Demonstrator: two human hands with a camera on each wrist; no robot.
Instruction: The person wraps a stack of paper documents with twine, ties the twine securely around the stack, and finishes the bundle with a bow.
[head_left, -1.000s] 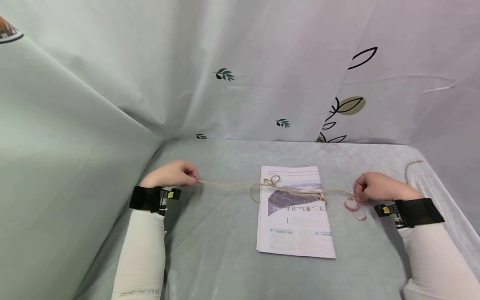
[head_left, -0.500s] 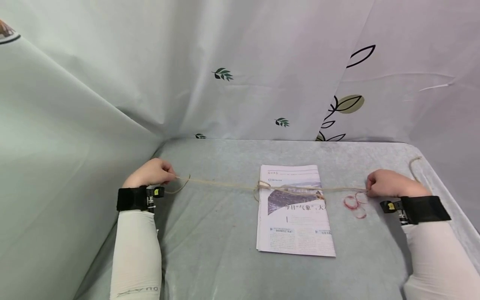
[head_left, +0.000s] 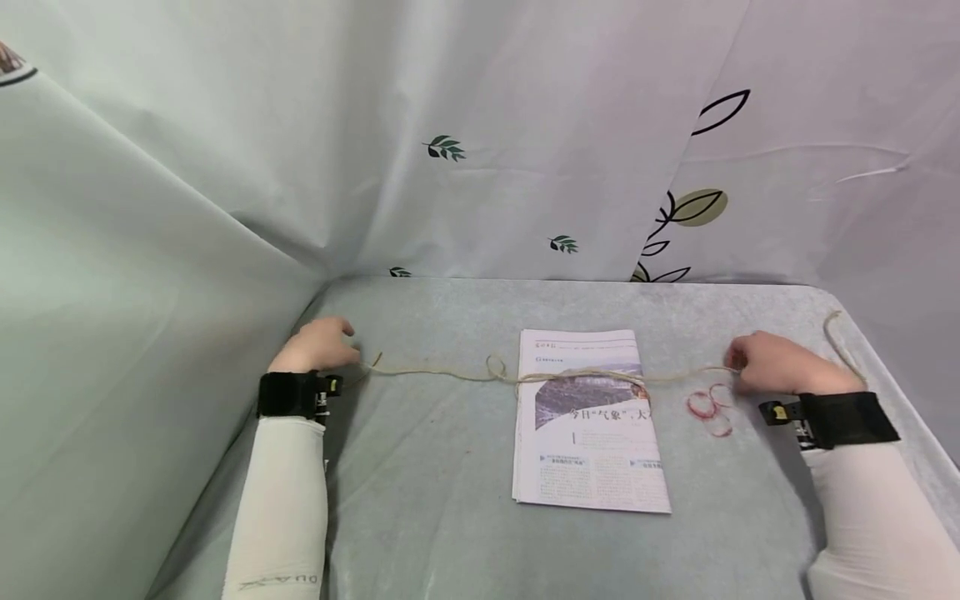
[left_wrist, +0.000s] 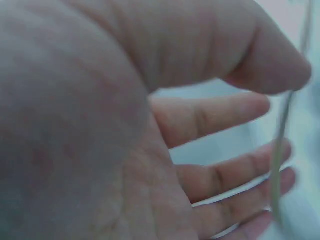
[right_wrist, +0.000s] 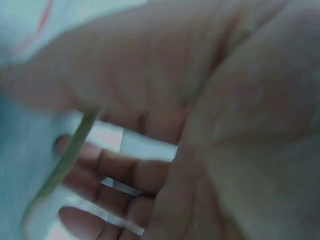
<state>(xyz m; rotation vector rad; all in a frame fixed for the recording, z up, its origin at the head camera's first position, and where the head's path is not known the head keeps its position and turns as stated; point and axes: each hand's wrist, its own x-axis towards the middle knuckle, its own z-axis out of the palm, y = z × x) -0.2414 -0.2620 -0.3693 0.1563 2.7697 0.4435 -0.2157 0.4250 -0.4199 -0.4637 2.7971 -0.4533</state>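
A length of thin jute twine [head_left: 450, 375] runs across a folded newspaper [head_left: 592, 467], slack on the left with a small loop beside the paper's left edge. My left hand [head_left: 318, 343] is at the twine's left end with its fingers loosely extended. In the left wrist view the thumb tip overlaps the twine, apart from the spread fingers [left_wrist: 210, 120]. My right hand [head_left: 776, 364], to the right of the newspaper, pinches the twine between thumb and index finger. In the right wrist view the twine [right_wrist: 65, 160] hangs from that pinch past the other fingers.
Thin red rings or strands [head_left: 708, 408] lie between the newspaper and my right hand. A tail of twine [head_left: 836, 337] lies near the table's right edge. A grey cloth covers the table [head_left: 420, 500]; pale printed curtains [head_left: 480, 200] hang behind and at the left.
My left hand went left, drawing the twine straight and undoing the loops on the newspaper, then came back right with fingers loosened. The twine sags now. My right hand shifted slightly right.
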